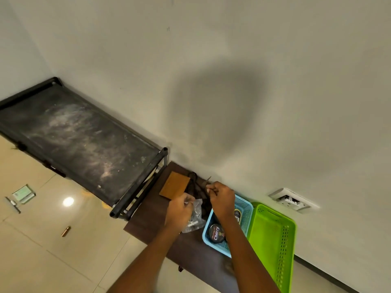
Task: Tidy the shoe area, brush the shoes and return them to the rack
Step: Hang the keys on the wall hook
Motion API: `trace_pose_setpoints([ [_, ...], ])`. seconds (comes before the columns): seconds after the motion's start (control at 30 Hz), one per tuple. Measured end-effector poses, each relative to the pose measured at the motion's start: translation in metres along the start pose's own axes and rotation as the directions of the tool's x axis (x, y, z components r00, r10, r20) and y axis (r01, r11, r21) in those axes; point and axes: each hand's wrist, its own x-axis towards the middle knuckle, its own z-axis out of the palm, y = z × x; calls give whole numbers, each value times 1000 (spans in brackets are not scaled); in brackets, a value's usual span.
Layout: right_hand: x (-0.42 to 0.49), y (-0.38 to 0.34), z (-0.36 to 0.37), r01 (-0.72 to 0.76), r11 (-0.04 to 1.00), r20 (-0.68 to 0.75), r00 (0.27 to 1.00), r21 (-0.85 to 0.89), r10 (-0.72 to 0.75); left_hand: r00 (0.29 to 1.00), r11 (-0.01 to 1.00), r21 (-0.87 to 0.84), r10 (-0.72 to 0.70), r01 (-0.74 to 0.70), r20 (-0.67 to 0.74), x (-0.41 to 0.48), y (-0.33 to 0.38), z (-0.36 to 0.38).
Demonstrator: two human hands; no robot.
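In the head view, the left hand (179, 210) is gripping a crumpled clear plastic bag (195, 218) over the dark brown wooden board (143, 218). The right hand (222, 197) is curling its fingers above dark tangled straps (195, 185); whether it is holding one I cannot tell. The dusty black fabric shoe rack (80, 134) is standing left, and no shoes are showing. I judge tidying is going on; next the bag is needing a place, perhaps the light blue plastic basket (245, 205).

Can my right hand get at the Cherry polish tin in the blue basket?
Probably yes. The Cherry polish tin lies uncovered in the open blue basket, just beside the right forearm. But the right hand is pinching a small item, so it would need freeing first.
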Motion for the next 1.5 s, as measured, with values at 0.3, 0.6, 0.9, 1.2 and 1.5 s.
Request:
trace_pose_setpoints([
  [0.3, -19, -14, -28, -162, 917, -73, 977, 365, 202, 996, 996, 4, 87, -87, -19, -8, 27, -9],
  [0.6, -33, -49, -80, -215, 697, 2, 956, 684, 293, 960, 963, -21, 270, -270, 67, -26, 84, -24],
  [0.9, -59, -79, -141, -107, 660, -35, 979, 743, 199, 907, 928, -149, 367, -341, 208, -62, 140, -39],
  [1.2, -101, -95, -202, 33, 653, -101, 993, 757, 67, 875, 909, -149, 415, -389, 249, -105, 184, -37],
  [1.5, -127, -96, -256, 113, 753, -102, 993, 648, -61, 823, 847, -101, 530, -521, 203, -124, 227, -43],
])
